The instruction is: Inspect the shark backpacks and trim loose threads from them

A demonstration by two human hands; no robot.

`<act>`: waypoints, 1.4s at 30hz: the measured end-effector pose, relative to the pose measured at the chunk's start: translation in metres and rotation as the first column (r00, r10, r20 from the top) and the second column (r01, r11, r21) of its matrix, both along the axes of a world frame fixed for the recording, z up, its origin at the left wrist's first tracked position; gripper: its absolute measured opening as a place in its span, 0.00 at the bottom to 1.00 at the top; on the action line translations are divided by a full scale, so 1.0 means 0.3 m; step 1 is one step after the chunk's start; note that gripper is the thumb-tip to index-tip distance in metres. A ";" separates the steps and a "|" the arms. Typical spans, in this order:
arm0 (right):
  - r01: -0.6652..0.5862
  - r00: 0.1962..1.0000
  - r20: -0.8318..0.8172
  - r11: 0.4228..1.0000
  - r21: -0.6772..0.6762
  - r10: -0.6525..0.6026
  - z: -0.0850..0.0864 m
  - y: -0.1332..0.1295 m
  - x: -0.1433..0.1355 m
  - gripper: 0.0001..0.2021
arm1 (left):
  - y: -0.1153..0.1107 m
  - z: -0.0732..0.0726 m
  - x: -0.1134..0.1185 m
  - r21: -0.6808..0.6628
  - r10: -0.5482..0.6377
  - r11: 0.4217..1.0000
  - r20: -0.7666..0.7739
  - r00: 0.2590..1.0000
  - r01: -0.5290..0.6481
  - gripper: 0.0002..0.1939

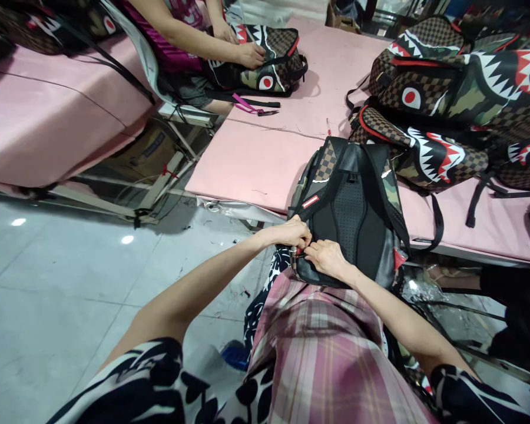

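A backpack [351,206] lies tilted from the pink table edge against my lap, its black padded back panel and shoulder straps facing up. It has brown checked and camouflage sides. At its lower left edge my left hand [295,231] is closed around the lower end of a shoulder strap [320,200], below a red label [310,202]. My right hand [329,259] is closed close beside it, fingertips pinched together over the same corner. What those fingertips hold is hidden. A small red tag [398,258] shows at the bag's lower right.
Several shark-mouth backpacks [428,97] are piled on the pink table [242,171] at right. Across the table, a person's hands [251,55] work on another backpack [287,50]. A magenta strip [246,104] lies near them. Another pink table [62,112] stands at left.
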State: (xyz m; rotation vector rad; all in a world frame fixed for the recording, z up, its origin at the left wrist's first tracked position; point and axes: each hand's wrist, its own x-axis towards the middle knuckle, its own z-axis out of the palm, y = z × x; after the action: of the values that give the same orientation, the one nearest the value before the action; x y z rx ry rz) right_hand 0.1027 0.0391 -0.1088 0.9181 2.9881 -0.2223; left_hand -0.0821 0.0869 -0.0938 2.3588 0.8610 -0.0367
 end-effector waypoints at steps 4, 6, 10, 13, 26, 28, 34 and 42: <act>-0.197 0.974 -0.141 0.971 -0.135 0.178 -0.009 -0.016 -0.005 0.11 | -0.003 0.002 -0.001 0.001 0.012 1.000 0.015 1.000 -0.012 0.06; -0.242 0.951 -0.248 0.943 -0.228 0.184 -0.005 -0.042 -0.002 0.12 | -0.005 0.002 -0.003 -0.001 0.021 1.000 0.021 1.000 -0.021 0.06; 0.087 0.940 -0.297 0.960 -0.265 -0.167 0.010 -0.082 0.031 0.14 | -0.001 -0.007 -0.002 -0.010 0.025 1.000 0.038 0.999 -0.025 0.06; 0.208 0.958 -0.165 0.964 -0.166 -0.236 0.010 -0.096 0.045 0.17 | 0.007 -0.015 0.002 -0.024 0.021 1.000 0.039 0.999 -0.020 0.06; 0.051 0.979 0.194 0.998 0.023 -0.055 0.010 -0.094 -0.124 0.14 | -0.012 -0.006 -0.009 0.027 0.057 0.998 0.071 0.996 -0.059 0.09; 0.071 0.982 0.177 0.997 -0.010 -0.068 0.012 -0.118 -0.108 0.12 | -0.041 -0.006 -0.037 0.049 0.074 0.996 0.109 0.991 -0.080 0.09; 0.114 0.991 -0.042 0.956 -0.270 -0.130 0.027 -0.179 0.018 0.10 | -0.168 -0.097 -0.161 0.121 0.288 0.927 0.377 0.880 -0.355 0.10; 0.244 0.969 -0.065 0.967 0.075 -0.240 0.041 -0.100 -0.007 0.12 | -0.196 -0.173 -0.171 0.085 0.354 0.897 0.446 0.822 -0.433 0.13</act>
State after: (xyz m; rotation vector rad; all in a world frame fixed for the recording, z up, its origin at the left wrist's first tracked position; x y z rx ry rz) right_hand 0.1007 0.0090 -0.0964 1.3083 2.9481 -0.1283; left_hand -0.1335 0.0282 -0.1456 2.1718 1.1477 0.7291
